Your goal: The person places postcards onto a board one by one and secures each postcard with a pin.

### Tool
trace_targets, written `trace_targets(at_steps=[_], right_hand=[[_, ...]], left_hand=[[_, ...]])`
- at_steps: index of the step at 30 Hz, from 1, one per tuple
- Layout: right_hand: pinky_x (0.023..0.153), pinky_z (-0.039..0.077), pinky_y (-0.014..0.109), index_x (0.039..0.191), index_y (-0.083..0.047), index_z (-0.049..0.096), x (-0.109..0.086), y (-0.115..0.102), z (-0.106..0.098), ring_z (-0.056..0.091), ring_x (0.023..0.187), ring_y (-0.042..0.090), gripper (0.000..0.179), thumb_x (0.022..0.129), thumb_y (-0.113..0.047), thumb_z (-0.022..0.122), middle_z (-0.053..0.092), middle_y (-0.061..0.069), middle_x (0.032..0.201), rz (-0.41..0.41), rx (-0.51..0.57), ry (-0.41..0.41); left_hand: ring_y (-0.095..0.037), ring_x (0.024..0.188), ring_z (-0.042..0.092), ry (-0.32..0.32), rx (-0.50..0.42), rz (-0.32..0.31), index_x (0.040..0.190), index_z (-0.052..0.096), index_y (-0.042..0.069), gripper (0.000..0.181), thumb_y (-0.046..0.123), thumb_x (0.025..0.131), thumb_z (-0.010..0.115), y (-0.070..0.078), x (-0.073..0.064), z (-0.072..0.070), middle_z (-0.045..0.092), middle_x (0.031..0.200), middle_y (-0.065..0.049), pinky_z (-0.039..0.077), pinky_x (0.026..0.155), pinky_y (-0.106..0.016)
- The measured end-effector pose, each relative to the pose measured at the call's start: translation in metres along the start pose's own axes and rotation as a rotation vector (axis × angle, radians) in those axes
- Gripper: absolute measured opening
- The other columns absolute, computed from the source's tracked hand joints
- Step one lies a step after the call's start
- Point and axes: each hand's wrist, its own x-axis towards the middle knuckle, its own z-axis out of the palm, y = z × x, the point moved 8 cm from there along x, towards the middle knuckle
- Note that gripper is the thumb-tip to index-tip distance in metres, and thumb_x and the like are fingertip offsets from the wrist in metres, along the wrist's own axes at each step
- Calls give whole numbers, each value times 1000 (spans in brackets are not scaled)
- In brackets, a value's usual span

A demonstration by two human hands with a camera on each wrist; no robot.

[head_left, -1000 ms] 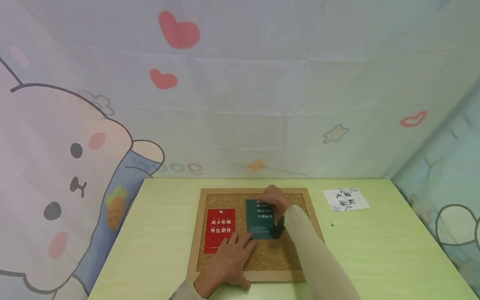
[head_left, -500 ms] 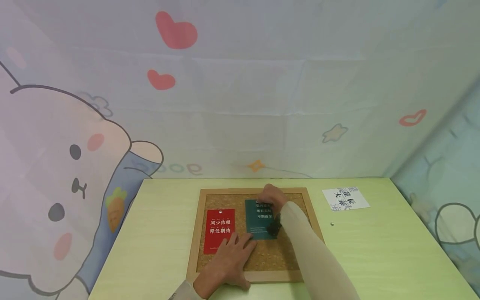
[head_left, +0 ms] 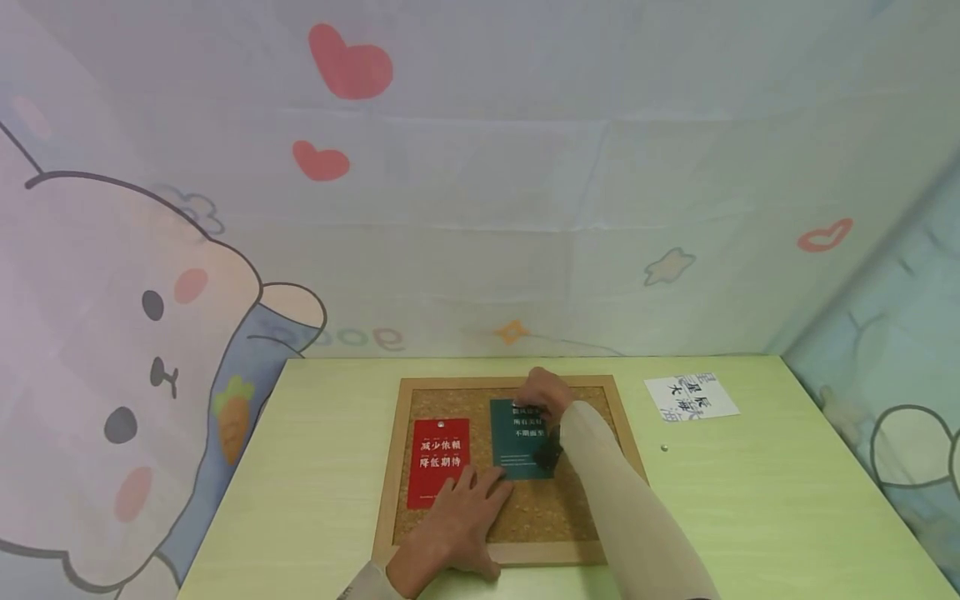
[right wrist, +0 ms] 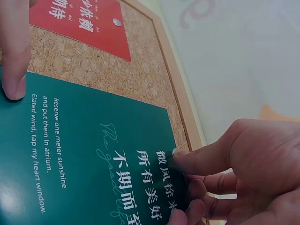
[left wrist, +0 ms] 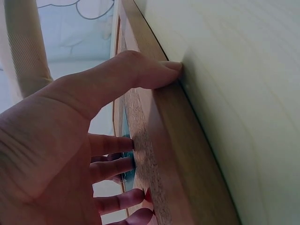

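Observation:
My right hand (head_left: 546, 393) is at the top edge of a green card (head_left: 517, 454) with white lettering, on a wood-framed cork board (head_left: 517, 521). In the right wrist view its thumb and curled fingers pinch a small silver thumbtack (right wrist: 176, 152) by that edge, mostly hidden by the thumb. My left hand (head_left: 467, 512) lies spread over the lower part of the board. One fingertip rests on the green card's lower left corner, others overlap a red card (head_left: 442, 450), and the thumb lies across the front wooden frame (left wrist: 173, 117).
Another silver thumbtack (right wrist: 117, 22) holds the red card's top. Right of the board, a loose thumbtack (head_left: 664, 448) lies on the pale table (head_left: 750, 508), with a white lettered card (head_left: 693, 398) farther back. A cartoon-printed cloth (head_left: 480, 208) hangs behind the table.
My right wrist and forearm have shifted slightly left, while the fingers stay at the green card's top edge. The left hand keeps its place.

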Motion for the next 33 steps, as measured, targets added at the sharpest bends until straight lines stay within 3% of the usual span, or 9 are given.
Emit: trace_targets(at_steps=[8,13,33], right_hand=[[44,36,30,64,-10,53,5,1,0,39,49,15,34,96,-10,65,53,5,63,16,-22,0],[46,41,32,68,-7,57,6,2,1,48,55,18,28,95,-9,65,54,6,67,18,-18,12],[50,47,32,73,-6,59,5,1,-1,53,62,19,20,92,-8,64,56,7,74,31,19,24]], left_hand=[[-29,137,38,-7,-16,-2,156,45,28,108,61,63,89,1,-1,-2,39,159,2,42,110,-54],[-29,137,38,5,-27,3,156,46,28,107,59,63,90,1,-2,-2,39,159,2,42,110,-55],[-27,133,39,5,-24,15,155,46,28,107,60,63,90,1,-2,-2,40,158,2,43,108,-52]])
